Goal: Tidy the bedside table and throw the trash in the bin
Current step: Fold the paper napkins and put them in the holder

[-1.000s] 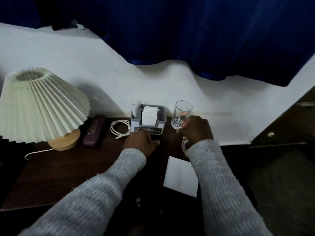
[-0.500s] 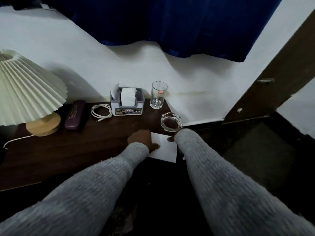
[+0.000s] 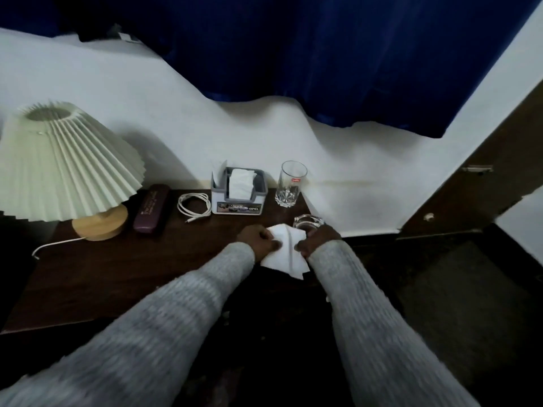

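Lamp (image 3: 64, 160): stands at the far left of the bedside table (image 3: 117, 274), its cord trailing off the left edge
Case (image 3: 151, 210): dark, closed, lying just right of the lamp base
Cable (image 3: 194, 204): white, coiled, between the case and the tissue box
Tissue box (image 3: 238, 192): upright against the wall, a tissue poking out of its top
Drinking glass (image 3: 291, 183): upright at the far right corner, just right of the tissue box
Left hand (image 3: 258, 240): fingers curled and pinching the left side of the white paper (image 3: 286, 251)
White paper: at the near right edge of the table, creased down the middle, its near corner hanging past the edge
Right hand (image 3: 318, 240): fingers closed on the right side of the paper
Ashtray (image 3: 308, 223): clear glass, just behind the right hand, near the right edge
Done, by the look of it: the far row seems lined up along the wall
Step in hand: likely gathering or folding the paper with both hands
Left to do: the paper, if it is trash, is not yet binned; no bin is in view; the ashtray's contents cannot be told
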